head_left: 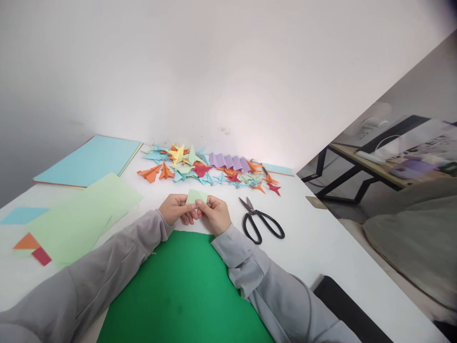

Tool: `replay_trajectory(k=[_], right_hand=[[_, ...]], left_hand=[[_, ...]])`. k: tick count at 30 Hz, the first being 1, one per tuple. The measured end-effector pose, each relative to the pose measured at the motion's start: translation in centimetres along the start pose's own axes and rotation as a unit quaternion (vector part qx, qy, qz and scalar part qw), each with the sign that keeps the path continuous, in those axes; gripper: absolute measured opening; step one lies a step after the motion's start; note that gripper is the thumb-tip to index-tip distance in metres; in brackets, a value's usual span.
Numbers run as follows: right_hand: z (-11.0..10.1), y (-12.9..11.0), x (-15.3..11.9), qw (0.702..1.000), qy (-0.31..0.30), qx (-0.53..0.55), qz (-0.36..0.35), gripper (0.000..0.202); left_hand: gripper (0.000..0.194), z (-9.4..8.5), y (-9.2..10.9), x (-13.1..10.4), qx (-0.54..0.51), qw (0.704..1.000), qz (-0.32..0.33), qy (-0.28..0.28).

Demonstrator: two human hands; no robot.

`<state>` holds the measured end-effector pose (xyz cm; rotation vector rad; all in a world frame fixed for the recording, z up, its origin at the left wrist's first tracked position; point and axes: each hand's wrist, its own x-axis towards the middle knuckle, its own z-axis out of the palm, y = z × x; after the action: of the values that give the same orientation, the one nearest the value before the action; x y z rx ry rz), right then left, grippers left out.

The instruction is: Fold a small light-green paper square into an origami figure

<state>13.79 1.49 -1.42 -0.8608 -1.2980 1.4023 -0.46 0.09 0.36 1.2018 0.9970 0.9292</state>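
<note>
A small light green paper piece is pinched between my left hand and my right hand, thumbs close together on its lower part. Both hands are just beyond the far edge of a large green sheet. Black-handled scissors lie with their blades slightly apart to the right of my right hand. Behind my hands, many folded paper shapes in several colours, among them an orange one and a purple pleated strip, lie along the wall.
At the left are large light green sheets, a stack topped with blue paper, and orange and red scraps. A black flat object lies at the lower right. Another table stands beyond.
</note>
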Motion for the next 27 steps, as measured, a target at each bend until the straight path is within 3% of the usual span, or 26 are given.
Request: replay_trajectory(k=[7, 19, 27], right_hand=[[0.18, -0.08, -0.05, 0.999, -0.032, 0.012, 0.029, 0.030], [0.22, 0.20, 0.15, 1.000, -0.015, -0.003, 0.008, 0.034], [-0.03, 0.01, 0.30, 0.998, -0.051, 0.007, 0.033, 0.038]], left_hand=[[0.035, -0.01, -0.15, 0.05, 0.007, 1.000, 0.013, -0.009], [0.034, -0.07, 0.16, 0.06, -0.010, 1.000, -0.018, -0.002], [0.034, -0.41, 0.17, 0.23, -0.010, 0.999, -0.014, -0.047]])
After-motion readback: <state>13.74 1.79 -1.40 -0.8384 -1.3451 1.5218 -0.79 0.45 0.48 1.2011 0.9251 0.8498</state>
